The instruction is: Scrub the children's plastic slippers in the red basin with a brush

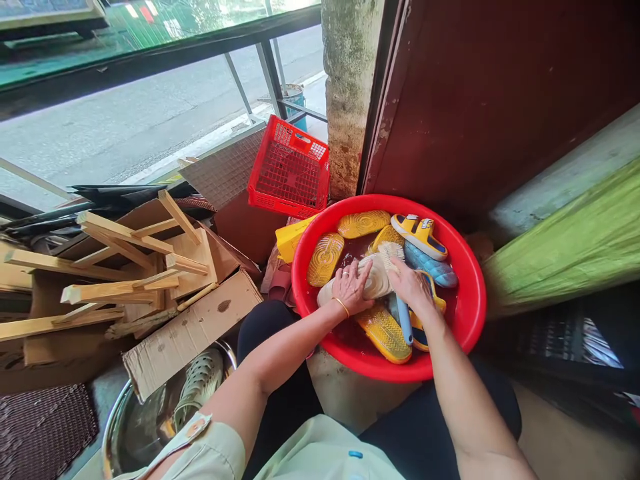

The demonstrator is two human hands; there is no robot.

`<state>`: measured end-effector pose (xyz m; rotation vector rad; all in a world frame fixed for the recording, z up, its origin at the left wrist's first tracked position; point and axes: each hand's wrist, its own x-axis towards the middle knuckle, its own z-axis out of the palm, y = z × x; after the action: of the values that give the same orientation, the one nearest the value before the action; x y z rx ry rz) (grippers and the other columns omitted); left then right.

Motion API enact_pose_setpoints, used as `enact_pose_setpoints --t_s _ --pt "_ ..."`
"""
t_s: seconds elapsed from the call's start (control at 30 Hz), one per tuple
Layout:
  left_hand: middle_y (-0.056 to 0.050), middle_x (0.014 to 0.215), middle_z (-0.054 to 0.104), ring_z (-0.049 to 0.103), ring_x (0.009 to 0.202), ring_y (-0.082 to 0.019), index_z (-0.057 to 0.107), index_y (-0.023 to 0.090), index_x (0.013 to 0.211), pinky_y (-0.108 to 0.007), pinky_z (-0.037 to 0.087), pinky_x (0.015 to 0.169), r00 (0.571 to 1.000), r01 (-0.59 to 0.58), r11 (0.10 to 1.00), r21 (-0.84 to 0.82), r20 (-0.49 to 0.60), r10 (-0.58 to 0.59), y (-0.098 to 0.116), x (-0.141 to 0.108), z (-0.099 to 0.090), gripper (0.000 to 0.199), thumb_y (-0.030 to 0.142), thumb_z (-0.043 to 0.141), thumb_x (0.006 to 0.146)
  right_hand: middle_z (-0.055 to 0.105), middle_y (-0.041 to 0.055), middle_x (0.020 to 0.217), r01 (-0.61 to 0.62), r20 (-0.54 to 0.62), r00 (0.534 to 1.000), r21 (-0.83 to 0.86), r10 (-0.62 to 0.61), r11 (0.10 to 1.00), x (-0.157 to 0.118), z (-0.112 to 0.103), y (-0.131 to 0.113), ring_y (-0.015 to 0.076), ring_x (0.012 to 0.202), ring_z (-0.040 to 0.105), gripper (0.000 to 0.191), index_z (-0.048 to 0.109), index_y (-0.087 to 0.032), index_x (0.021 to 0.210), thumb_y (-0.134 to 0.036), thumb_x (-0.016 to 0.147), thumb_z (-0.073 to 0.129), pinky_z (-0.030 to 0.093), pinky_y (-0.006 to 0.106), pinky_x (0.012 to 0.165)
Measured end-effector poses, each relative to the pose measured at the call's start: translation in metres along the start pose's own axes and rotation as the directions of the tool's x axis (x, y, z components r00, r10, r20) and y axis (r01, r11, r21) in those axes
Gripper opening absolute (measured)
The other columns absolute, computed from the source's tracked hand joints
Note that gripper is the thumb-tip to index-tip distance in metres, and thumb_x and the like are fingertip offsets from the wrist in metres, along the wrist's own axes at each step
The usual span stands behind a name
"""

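Note:
My left hand, with a ring and a bangle, grips a pale slipper that lies sole up in the red basin. My right hand is closed around a scrub brush with a blue handle. Its white bristles are at the far end of the pale sole. Around them in the water are a yellow slipper at the left, another yellow slipper at the back, a yellow sandal, a blue slipper and a yellow slipper at the front.
A red plastic crate stands behind the basin. Upturned wooden stools and a cardboard box are piled on the left. A metal bowl holds a pale woven shoe. Green cloth hangs at the right.

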<state>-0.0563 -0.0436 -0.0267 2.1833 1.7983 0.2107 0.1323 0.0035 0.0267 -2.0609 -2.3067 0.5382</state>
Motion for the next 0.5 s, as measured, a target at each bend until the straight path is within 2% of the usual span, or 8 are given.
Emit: enact_pose_setpoints --t_s 0.07,0.17,0.27,0.4,0.47,0.5 --pt "-0.020 0.166 0.032 0.043 0.143 -0.040 0.008 0.024 0.168 -0.051 0.033 0.116 0.999 0.038 0.998 -0.043 0.004 -0.038 -0.002 0.002 -0.002 0.122 0.055 0.079 0.073 0.075 0.0139 0.127 -0.041 0.028 0.999 -0.027 0.042 0.999 -0.003 -0.004 0.007 0.0317 0.116 0.071 0.054 0.059 -0.023 0.149 -0.035 0.100 0.039 0.052 0.040 0.100" --pt "-0.020 0.163 0.036 0.045 0.142 -0.040 0.009 0.024 0.167 -0.052 0.035 0.114 0.996 0.088 0.992 -0.092 0.011 -0.088 -0.006 0.006 -0.004 0.123 0.056 0.080 0.072 0.073 0.0151 0.131 -0.065 0.093 0.993 -0.040 0.069 0.997 -0.012 -0.012 0.035 0.0347 0.118 0.069 0.052 0.066 -0.021 0.141 -0.037 0.097 0.044 0.052 0.045 0.101" --pt "-0.020 0.161 0.039 0.047 0.141 -0.040 0.011 0.024 0.167 -0.052 0.038 0.113 0.995 0.101 0.982 -0.161 0.001 -0.102 -0.008 0.009 -0.009 0.120 0.053 0.080 0.073 0.073 0.0129 0.132 -0.077 0.099 0.992 0.039 0.073 0.996 -0.019 -0.018 0.063 0.0338 0.119 0.069 0.051 0.070 -0.021 0.135 -0.039 0.094 0.047 0.053 0.044 0.102" --pt "-0.018 0.161 0.041 0.045 0.145 -0.038 0.016 0.022 0.166 -0.050 0.038 0.118 0.993 0.041 0.920 -0.390 -0.082 -0.079 -0.016 0.010 -0.022 0.120 0.051 0.082 0.070 0.072 0.0115 0.135 -0.048 -0.099 0.992 0.294 0.080 0.954 -0.022 -0.025 0.080 0.0308 0.123 0.067 0.053 0.068 -0.020 0.138 -0.041 0.093 0.049 0.052 0.041 0.104" --pt "-0.016 0.162 0.041 0.043 0.147 -0.037 0.022 0.020 0.164 -0.049 0.036 0.122 0.986 0.002 0.829 -0.559 -0.135 -0.094 -0.024 0.012 -0.030 0.119 0.052 0.083 0.068 0.070 0.0118 0.138 -0.020 -0.205 0.973 0.395 0.109 0.918 -0.021 -0.028 0.079 0.0307 0.125 0.066 0.056 0.065 -0.019 0.141 -0.042 0.092 0.050 0.051 0.042 0.105" --pt "-0.015 0.161 0.044 0.044 0.147 -0.036 0.026 0.019 0.163 -0.049 0.036 0.122 0.985 -0.007 0.756 -0.654 -0.137 -0.109 -0.028 0.013 -0.034 0.115 0.054 0.082 0.069 0.070 0.0120 0.138 -0.016 -0.239 0.962 0.423 0.129 0.906 -0.021 -0.029 0.077 0.0310 0.124 0.066 0.058 0.064 -0.019 0.142 -0.043 0.092 0.050 0.051 0.042 0.105"
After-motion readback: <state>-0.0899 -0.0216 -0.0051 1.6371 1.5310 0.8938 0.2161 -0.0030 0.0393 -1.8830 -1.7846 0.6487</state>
